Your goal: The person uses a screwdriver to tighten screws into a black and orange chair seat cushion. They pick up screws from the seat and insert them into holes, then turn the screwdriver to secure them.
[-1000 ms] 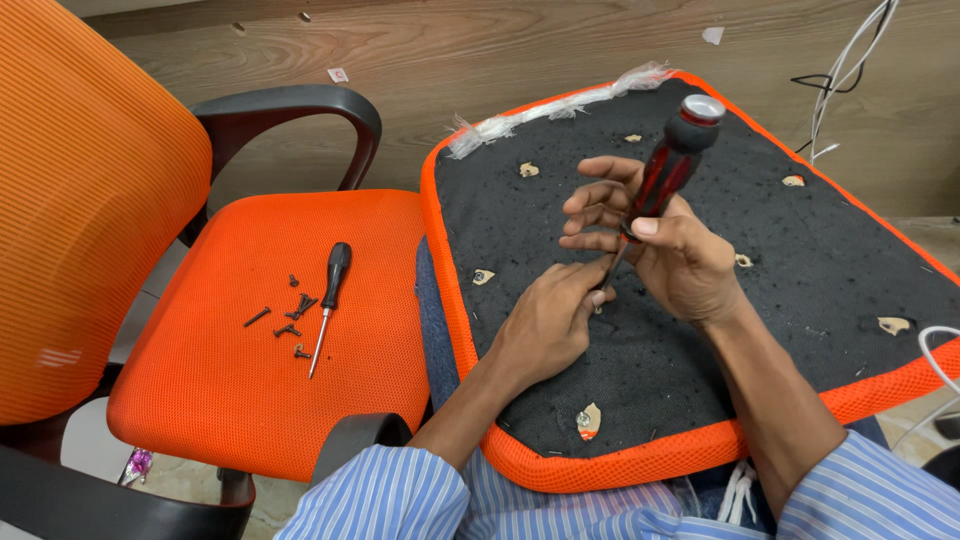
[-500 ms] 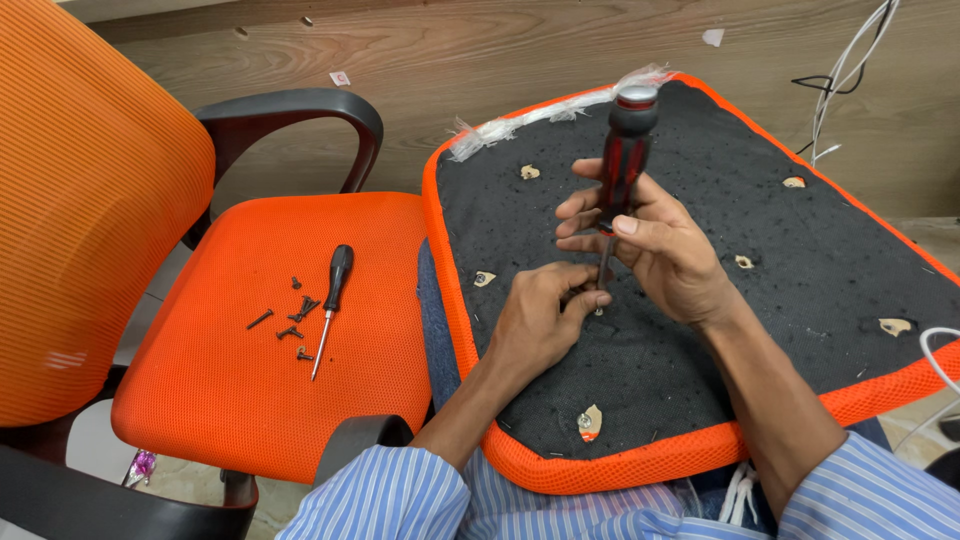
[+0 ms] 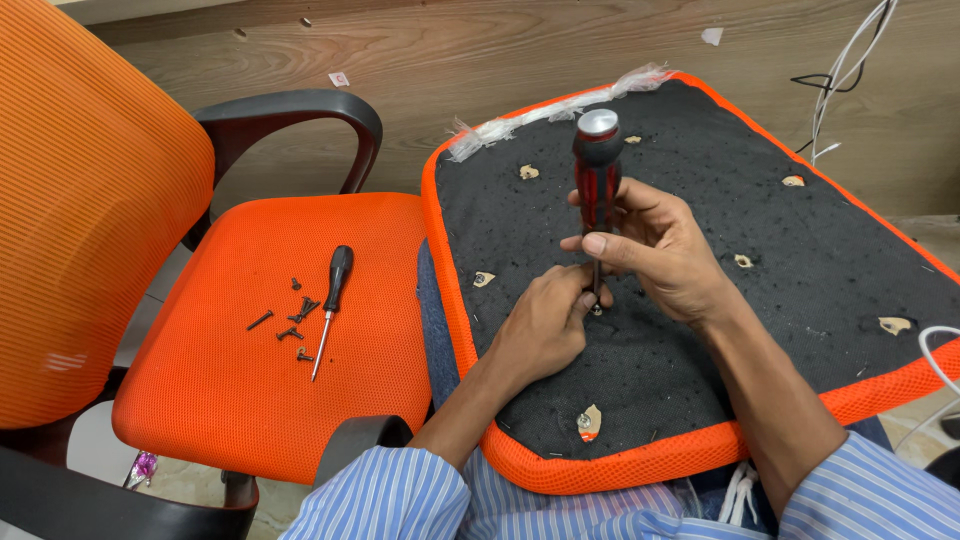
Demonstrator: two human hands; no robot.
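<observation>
A red-and-black screwdriver (image 3: 598, 175) with a silver cap stands nearly upright over the middle of a black seat-cushion underside (image 3: 720, 330), its thin shaft meeting the felt. The right hand (image 3: 655, 250) is wrapped around the handle, thumb laid across the front. The left hand (image 3: 545, 325) lies low on the felt, fingertips pinched at the tip of the shaft; what they pinch is hidden. The cushion, trimmed in orange mesh, rests across the person's lap, its near edge just above the striped sleeves (image 3: 400, 500). Open felt lies to the right. On the orange chair seat (image 3: 200, 410) alongside lie a black screwdriver (image 3: 332, 305) and loose screws (image 3: 290, 322).
</observation>
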